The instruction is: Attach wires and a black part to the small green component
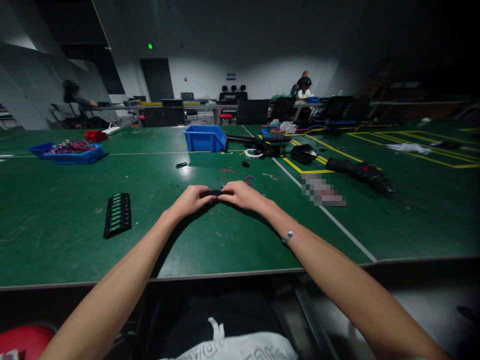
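Note:
Both arms reach out over the green table [195, 240]. My left hand [193, 199] is closed on the left end of a small dark strip-like part [216, 192]. The other end of the same part is pinched by my right hand [240, 194]. The fingers cover most of it, so its exact kind does not show. To the left lies a black rack [117, 214] with a row of green pieces in it. Just beyond my hands are a red wire [227, 171], a curled red and blue wire [249, 179] and a small black piece [246, 163].
A blue bin [204, 138] stands at the back, beside a white ring [253, 153]. Blue trays with red wiring [75, 150] sit at the far left. A black power tool [362, 175] lies on the right, past a blurred flat item [323, 191]. People sit farther back.

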`<act>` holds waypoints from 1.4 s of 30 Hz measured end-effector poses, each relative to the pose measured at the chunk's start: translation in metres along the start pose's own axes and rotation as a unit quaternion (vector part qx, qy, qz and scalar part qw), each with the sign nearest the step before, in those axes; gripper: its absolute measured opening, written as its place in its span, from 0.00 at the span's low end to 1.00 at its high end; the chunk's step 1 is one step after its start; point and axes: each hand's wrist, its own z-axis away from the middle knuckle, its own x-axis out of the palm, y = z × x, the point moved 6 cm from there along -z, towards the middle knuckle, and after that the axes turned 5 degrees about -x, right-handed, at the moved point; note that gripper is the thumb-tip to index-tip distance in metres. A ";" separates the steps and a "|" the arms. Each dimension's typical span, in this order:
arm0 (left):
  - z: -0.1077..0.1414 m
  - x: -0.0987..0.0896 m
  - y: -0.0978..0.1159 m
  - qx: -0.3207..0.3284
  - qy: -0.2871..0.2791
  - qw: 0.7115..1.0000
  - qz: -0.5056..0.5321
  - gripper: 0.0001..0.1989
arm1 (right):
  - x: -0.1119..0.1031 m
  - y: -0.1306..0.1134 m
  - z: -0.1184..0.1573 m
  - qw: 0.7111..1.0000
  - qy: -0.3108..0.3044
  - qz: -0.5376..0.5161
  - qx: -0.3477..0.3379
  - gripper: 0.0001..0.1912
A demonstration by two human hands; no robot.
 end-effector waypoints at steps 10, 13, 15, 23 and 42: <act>0.000 0.001 -0.002 0.006 -0.002 1.000 0.002 0.21 | 0.001 -0.002 0.000 1.000 -0.003 0.003 -0.006 0.15; 0.001 0.001 -0.001 0.010 -0.005 1.000 0.006 0.22 | 0.001 -0.002 0.000 1.000 0.001 0.000 -0.013 0.15; 0.001 0.001 0.000 0.012 -0.007 1.000 0.007 0.22 | 0.001 -0.002 0.000 1.000 0.003 -0.001 -0.015 0.15; 0.000 0.001 -0.001 0.011 -0.007 1.000 0.007 0.21 | -0.001 -0.005 0.001 1.000 -0.003 -0.003 -0.018 0.14; 0.001 0.002 -0.003 0.017 -0.012 1.000 0.017 0.22 | -0.002 -0.008 0.001 1.000 -0.002 -0.007 -0.028 0.13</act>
